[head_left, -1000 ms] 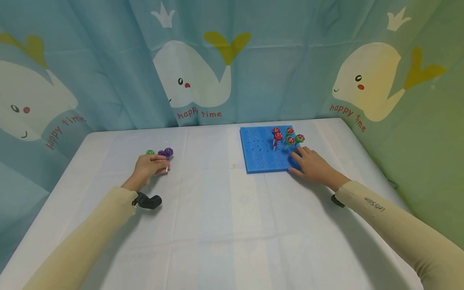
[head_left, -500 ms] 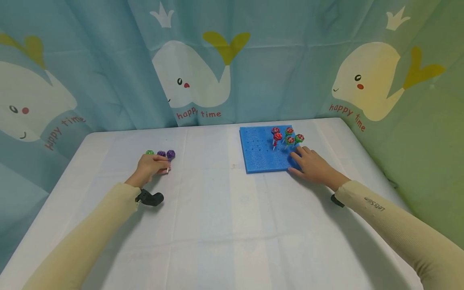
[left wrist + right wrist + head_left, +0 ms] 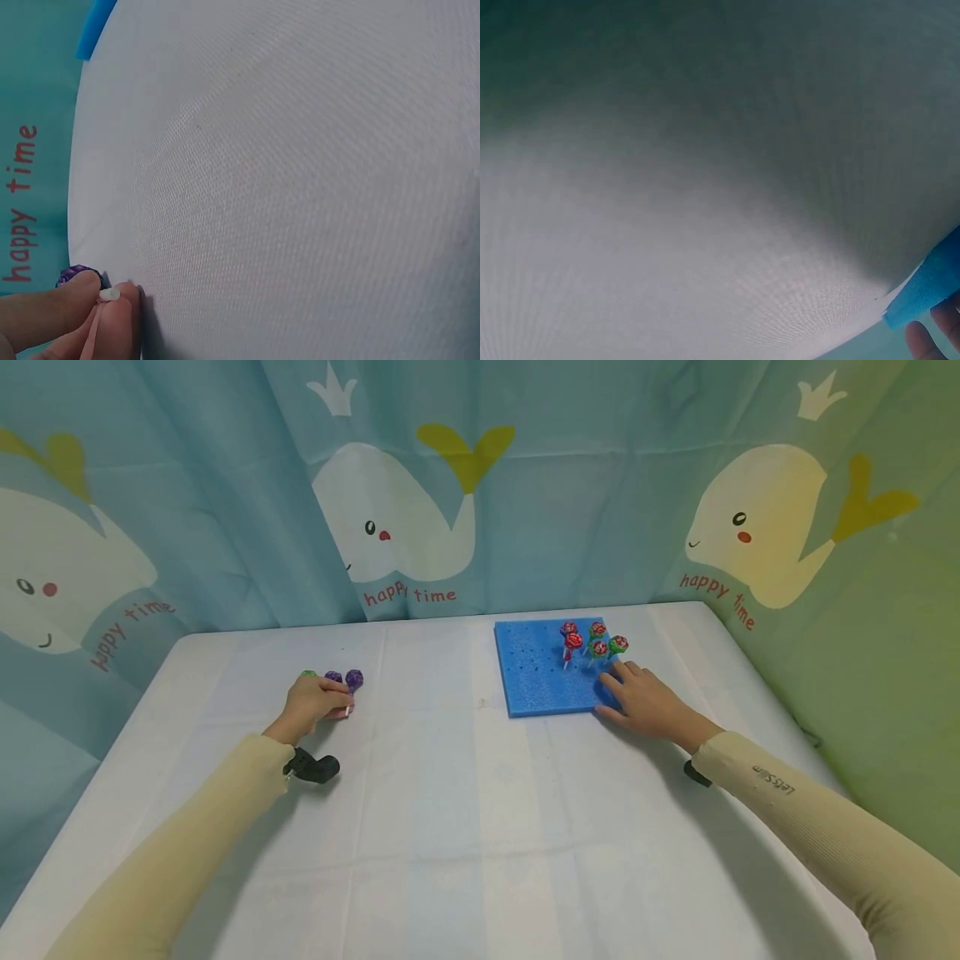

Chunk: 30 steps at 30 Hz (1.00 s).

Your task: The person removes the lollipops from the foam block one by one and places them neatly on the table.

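My left hand [image 3: 306,703] pinches the white stick of a purple-wrapped lollipop [image 3: 354,680] between thumb and fingers. The stick's end [image 3: 109,294] pokes out from the fingertips in the left wrist view. Just behind that hand lie another purple lollipop [image 3: 333,677] and a green one [image 3: 308,674], both partly hidden. On the right, my right hand [image 3: 645,702] rests at the near right corner of a blue foam board [image 3: 540,693], fingers spread and relaxed. Several lollipops stand upright in the board, red ones [image 3: 573,641] beside green ones [image 3: 618,645].
Rows of small holes dot the left part of the board. A white cloth [image 3: 450,827] covers the table. Behind it hangs a blue curtain [image 3: 585,527] printed with whales.
In my left hand the purple lollipop has shifted slightly right, its head apart from the other purple one. The hand has moved a little too. My right hand stays in place.
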Motion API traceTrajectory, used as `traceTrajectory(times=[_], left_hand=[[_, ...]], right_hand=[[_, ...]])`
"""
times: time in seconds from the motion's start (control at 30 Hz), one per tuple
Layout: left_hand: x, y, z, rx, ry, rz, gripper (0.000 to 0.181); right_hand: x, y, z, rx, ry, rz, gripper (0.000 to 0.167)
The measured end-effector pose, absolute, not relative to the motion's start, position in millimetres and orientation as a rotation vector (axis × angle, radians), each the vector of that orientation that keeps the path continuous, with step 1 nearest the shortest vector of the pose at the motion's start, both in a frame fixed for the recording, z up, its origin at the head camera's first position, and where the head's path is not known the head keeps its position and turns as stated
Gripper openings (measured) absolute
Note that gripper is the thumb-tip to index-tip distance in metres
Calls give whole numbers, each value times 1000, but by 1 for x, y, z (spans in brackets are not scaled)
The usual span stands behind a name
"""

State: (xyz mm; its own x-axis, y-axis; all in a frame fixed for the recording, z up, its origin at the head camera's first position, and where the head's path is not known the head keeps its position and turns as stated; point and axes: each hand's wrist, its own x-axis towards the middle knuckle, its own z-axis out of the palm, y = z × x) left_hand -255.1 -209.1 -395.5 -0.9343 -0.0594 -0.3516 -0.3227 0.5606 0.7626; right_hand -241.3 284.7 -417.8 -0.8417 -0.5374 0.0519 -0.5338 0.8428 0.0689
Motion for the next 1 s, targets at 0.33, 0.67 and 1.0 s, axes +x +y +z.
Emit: traceTrajectory(times=[0.33, 0.67, 1.0], left_hand=[[-253, -208, -392, -283, 2552, 1263, 34], [-251, -211, -389, -242, 2523, 1288, 35], [-247, -215, -382, -211, 2463, 1308, 41]], right_hand=[[-241, 285, -417, 860, -2945, -93, 53], [-242, 284, -417, 861, -2943, -104, 53], [-242, 285, -418, 859, -2939, -95, 54]])
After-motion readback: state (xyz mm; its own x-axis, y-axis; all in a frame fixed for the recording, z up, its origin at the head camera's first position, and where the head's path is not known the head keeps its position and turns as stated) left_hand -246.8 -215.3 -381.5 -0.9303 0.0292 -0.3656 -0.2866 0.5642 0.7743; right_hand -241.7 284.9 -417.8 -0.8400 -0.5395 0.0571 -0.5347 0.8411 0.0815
